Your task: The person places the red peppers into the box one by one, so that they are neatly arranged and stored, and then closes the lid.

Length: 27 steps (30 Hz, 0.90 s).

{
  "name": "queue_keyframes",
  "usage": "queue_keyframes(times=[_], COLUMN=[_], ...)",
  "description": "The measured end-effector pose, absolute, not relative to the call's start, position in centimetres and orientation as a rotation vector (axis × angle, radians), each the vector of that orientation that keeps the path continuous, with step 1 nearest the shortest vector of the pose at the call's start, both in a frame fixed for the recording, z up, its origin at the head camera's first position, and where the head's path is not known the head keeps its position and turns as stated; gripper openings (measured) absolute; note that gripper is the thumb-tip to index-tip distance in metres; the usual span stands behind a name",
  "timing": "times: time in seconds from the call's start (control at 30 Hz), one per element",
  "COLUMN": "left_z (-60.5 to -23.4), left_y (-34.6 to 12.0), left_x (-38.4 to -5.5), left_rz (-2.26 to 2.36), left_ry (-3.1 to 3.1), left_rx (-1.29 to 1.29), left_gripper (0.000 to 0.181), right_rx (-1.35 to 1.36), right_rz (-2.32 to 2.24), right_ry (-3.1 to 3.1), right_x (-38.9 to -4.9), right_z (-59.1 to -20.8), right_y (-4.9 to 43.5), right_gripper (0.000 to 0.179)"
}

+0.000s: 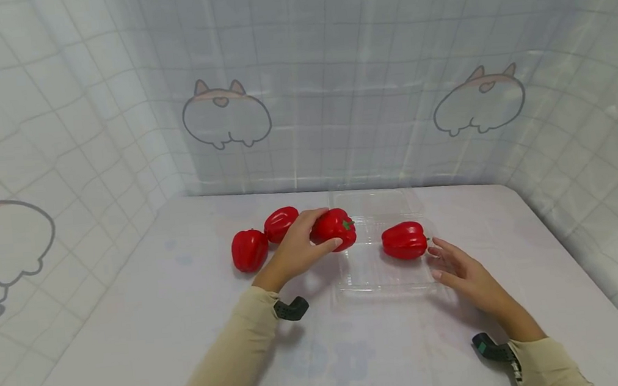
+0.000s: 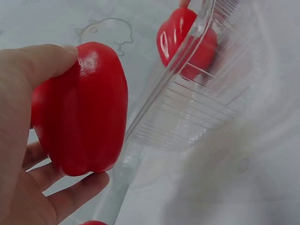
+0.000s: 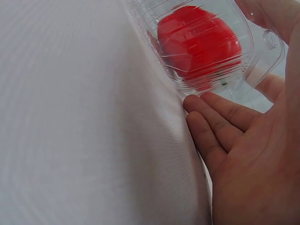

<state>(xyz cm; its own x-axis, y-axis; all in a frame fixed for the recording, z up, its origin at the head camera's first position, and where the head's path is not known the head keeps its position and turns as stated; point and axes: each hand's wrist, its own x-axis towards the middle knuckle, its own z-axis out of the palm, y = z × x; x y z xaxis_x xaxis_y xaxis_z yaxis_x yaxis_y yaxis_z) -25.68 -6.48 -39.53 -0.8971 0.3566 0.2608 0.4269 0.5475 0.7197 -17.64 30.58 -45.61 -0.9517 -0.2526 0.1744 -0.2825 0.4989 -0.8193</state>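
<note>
Here, red pepper (image 1: 336, 230) gripped in left hand (image 1: 297, 246), right hand (image 1: 471, 277) loose beside clear container (image 1: 368, 272)

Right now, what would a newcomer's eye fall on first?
First comes the red pepper that the left hand holds, by the left edge of the clear container in the head view. Then, another pepper inside the container, with the right hand at its right. Two more peppers lie on the white table, farther left.
</note>
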Motion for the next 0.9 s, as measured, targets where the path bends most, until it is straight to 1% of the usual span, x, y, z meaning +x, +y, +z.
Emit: queue_keyframes(times=[0.4, 0.9], left_z=[-38.7, -38.5], left_y=[-4.9, -3.1], left_x=[-25.8, -26.3], left_rz=[-1.25, -1.146], left_ry=[-2.75, -2.789], left_rx=[-0.734, -0.753], left_gripper=[0.072, 0.073], right_rx=[0.48, 0.471], right_rz=[1.492, 1.498], right_ry=[-2.697, -2.697], right_x=[-17.8, -17.8], right_z=[-45.6, -45.5], right_y=[30.7, 30.6], right_gripper=[0.072, 0.071])
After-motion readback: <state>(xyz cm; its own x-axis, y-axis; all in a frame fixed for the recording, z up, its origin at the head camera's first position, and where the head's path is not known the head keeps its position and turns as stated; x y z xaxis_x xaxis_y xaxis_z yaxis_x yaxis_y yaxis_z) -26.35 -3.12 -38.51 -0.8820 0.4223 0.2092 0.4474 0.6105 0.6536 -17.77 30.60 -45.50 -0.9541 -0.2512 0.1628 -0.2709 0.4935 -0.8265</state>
